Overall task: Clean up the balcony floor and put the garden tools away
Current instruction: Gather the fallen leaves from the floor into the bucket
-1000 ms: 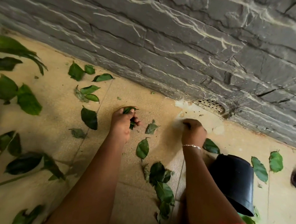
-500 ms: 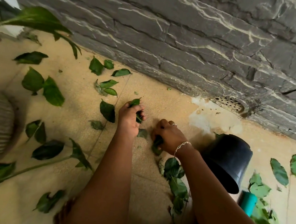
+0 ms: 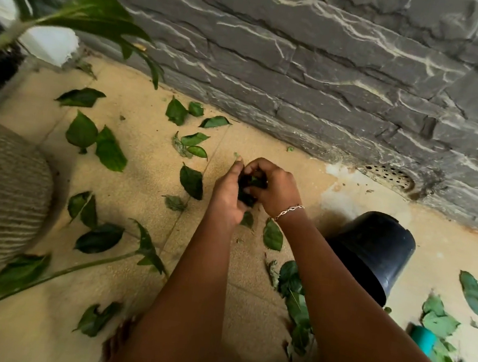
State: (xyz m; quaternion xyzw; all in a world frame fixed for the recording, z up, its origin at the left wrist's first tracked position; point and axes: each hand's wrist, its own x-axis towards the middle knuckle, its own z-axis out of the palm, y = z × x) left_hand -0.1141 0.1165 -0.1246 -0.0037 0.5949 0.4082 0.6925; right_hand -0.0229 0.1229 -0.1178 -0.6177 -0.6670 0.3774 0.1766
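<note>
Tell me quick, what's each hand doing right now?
Left hand: closed around a bunch of leaves.
Right hand: fingers curled on the same bunch, pressed against the left.

the tan tiled floor [image 3: 265, 142] carries scattered leaves [image 3: 191, 181], a long leafy stem [image 3: 77, 267], a black pot [image 3: 377, 252] tipped on its side, a ribbed beige pot [image 3: 2, 196] at left and a teal object [image 3: 422, 340] among leaves.

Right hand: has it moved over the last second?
Yes. The right hand has gone left, away from the drain, and now meets the left hand around a bunch of leaves.
</note>
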